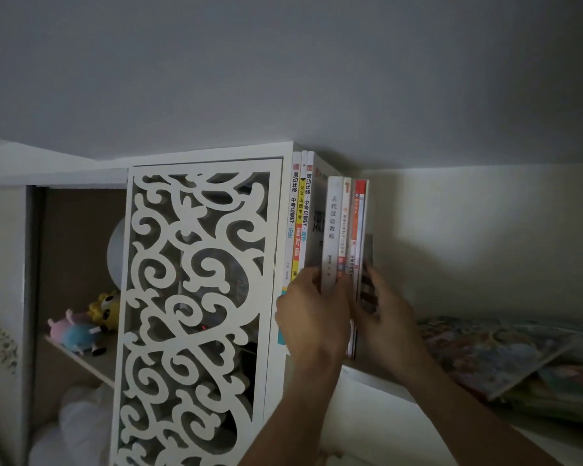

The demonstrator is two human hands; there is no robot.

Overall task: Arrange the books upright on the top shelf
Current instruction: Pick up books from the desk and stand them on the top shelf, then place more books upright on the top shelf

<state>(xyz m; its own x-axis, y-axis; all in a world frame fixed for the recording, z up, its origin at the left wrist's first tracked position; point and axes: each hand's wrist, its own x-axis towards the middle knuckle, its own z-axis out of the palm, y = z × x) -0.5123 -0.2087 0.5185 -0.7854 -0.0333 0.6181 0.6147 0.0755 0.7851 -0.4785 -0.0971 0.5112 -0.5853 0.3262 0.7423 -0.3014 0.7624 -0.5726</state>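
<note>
Several books stand upright on the top shelf (394, 381). Three tall books (299, 216) lean against the white carved cabinet. A shorter bundle of books (345, 230), white and red spines, stands just right of them. My left hand (312, 317) grips the bundle's left side near the bottom, fingers curled on the white spine. My right hand (384, 314) grips the bundle's right side, thumb in front. The bundle's lower part is hidden behind both hands.
A pile of flat colourful books (505, 354) lies on the shelf at the right. The white carved cabinet door (196, 314) stands at the left. Plush toys (85, 324) sit on a lower shelf behind it. The wall is close behind.
</note>
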